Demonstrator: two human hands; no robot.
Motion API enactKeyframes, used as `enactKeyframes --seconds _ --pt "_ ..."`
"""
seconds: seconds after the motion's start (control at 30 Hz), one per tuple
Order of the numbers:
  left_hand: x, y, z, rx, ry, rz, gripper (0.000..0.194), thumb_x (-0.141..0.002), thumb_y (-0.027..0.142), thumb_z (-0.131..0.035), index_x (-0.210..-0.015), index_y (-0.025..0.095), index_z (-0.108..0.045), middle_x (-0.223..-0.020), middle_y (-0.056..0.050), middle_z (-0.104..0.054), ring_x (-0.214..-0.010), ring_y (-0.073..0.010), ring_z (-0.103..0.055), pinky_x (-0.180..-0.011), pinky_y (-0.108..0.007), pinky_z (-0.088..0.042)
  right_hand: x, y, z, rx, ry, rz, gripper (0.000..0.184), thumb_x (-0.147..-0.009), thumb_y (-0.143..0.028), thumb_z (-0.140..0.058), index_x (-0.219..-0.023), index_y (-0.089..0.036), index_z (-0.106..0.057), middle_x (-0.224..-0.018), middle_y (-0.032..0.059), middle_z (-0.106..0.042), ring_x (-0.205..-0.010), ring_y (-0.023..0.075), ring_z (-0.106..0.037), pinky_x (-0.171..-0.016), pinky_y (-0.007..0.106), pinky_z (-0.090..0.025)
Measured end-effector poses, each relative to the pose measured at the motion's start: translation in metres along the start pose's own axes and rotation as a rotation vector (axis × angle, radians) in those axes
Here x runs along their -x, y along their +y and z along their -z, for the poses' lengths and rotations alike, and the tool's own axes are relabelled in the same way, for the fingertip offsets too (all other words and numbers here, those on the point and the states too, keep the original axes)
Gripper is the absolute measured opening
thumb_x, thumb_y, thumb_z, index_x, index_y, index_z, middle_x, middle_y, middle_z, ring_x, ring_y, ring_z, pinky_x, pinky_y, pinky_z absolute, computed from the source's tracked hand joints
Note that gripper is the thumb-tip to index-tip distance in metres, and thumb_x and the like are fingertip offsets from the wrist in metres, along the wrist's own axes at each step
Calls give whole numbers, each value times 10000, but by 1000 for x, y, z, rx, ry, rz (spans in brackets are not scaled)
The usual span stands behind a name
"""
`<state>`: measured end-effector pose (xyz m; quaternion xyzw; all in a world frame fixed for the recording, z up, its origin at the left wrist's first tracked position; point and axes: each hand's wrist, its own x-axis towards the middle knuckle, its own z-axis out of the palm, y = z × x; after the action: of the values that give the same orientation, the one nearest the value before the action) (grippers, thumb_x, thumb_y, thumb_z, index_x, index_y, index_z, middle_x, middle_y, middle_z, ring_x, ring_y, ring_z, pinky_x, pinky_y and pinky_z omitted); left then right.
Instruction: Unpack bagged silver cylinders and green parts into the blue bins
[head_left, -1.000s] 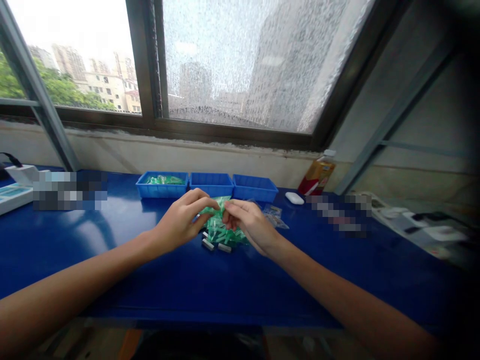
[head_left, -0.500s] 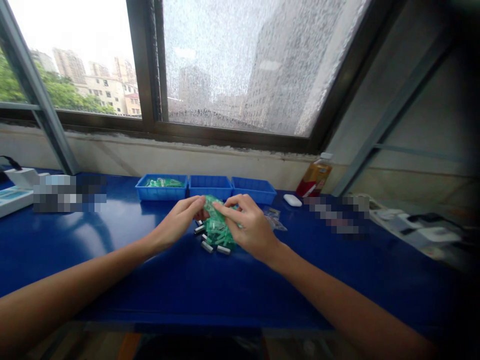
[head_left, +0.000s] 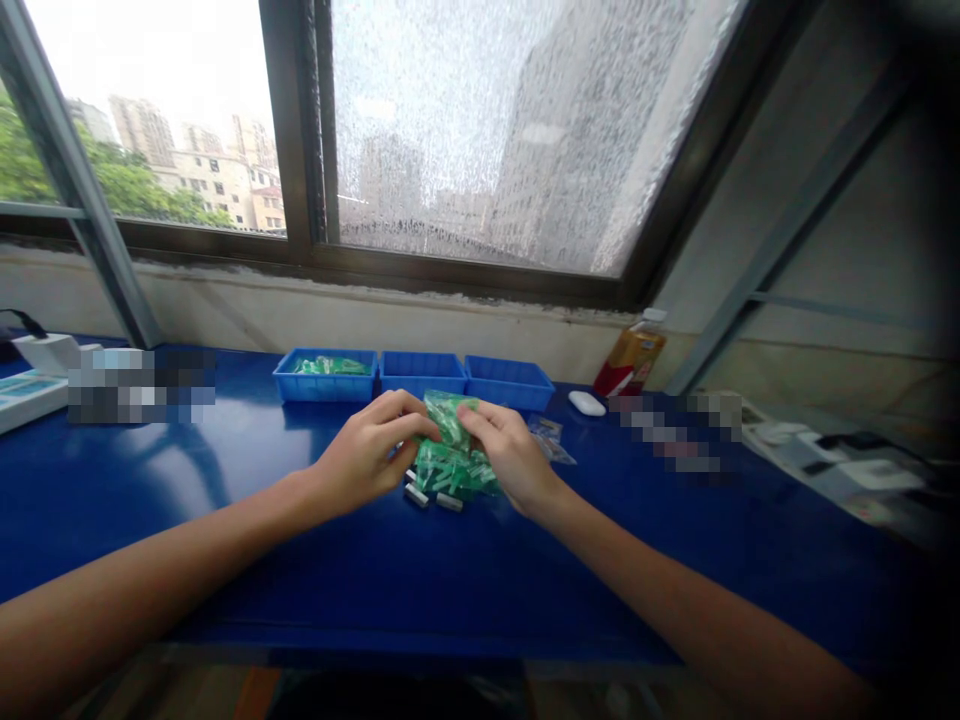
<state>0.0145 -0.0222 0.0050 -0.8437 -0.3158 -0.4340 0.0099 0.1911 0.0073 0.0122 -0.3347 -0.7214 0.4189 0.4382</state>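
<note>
A small clear plastic bag of green pieces (head_left: 448,415) is held up between my two hands. My left hand (head_left: 367,445) has its fingers curled against the bag's left side. At the upper right, my right hand (head_left: 517,455) pinches the bag with the thumb lying across its front. Just below lies a heap of green pieces (head_left: 454,472), partly covered by my hands; whether it is loose or bagged I cannot tell. Several small white-and-dark blocks lie by the heap, among them one white block (head_left: 450,502) at its front edge.
Three blue bins stand in a row by the wall; the left bin (head_left: 325,388) contains green pieces. To the right are a clear bag (head_left: 551,440), a white rounded object (head_left: 586,403) and a bottle (head_left: 631,355). A white device (head_left: 34,395) sits at far left on the blue table (head_left: 337,590).
My left hand has shifted its hold, its fingers now curled over the bag's left side. My right hand has turned from extended fingers to a thumb pinch. The bag has moved slightly right.
</note>
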Motion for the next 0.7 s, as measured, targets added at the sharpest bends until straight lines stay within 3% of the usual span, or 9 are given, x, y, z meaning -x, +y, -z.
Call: enactKeyframes --seconds 0.07,0.17,0.3,0.4,0.47,0.57,0.7 --pt "-2 1 1 93 -19 116 184 -775 93 -445 -860 157 -595 -863 -49 -556 -834 -163 -522 -755 -301 -432 3 -1 1 254 20 203 256 -843 -338 -469 -726 -161 -611 -597 -10 -470 -561 114 -442 -533 243 -345" --pt "-4 0 2 350 -30 371 192 -828 230 -422 -792 139 -587 -785 -33 -568 -782 -165 -525 -729 -296 -417 7 0 2 525 33 467 235 -857 -242 -455 -962 -170 -653 -664 6 -490 -629 122 -474 -597 251 -370" --pt "-6 -3 -1 669 -2 661 399 -878 399 -328 -684 130 -551 -669 -13 -531 -638 -131 -484 -622 -263 -385 8 5 4 692 57 625 301 -876 -207 -420 -1101 -183 -618 -618 -8 -437 -576 113 -442 -548 243 -362" --pt "-6 -5 -5 783 32 752 293 -820 371 -463 -658 134 -519 -633 10 -506 -582 -106 -463 -575 -234 -372 8 7 4 688 50 675 288 -869 -198 -426 -1057 -208 -644 -640 1 -461 -587 112 -449 -559 244 -377" --pt "-6 -8 -6 729 125 729 195 -792 310 -509 -699 139 -518 -623 21 -499 -575 -102 -468 -571 -228 -382 8 5 3 614 34 620 264 -853 -215 -458 -1032 -205 -651 -734 27 -527 -658 119 -493 -619 254 -407" --pt "-4 -10 -4 421 247 539 110 -801 256 -512 -800 147 -533 -658 18 -513 -595 -103 -483 -577 -230 -396 8 0 1 408 -10 378 263 -835 -322 -494 -958 -160 -661 -811 57 -581 -718 137 -538 -663 271 -429" --pt "-2 -10 1 31 185 135 96 -821 155 -496 -870 152 -579 -768 -20 -548 -698 -112 -511 -642 -243 -416 5 -3 -1 -49 -97 -24 517 -873 -516 -291 -768 -137 -627 -647 47 -577 -581 132 -539 -540 261 -412"
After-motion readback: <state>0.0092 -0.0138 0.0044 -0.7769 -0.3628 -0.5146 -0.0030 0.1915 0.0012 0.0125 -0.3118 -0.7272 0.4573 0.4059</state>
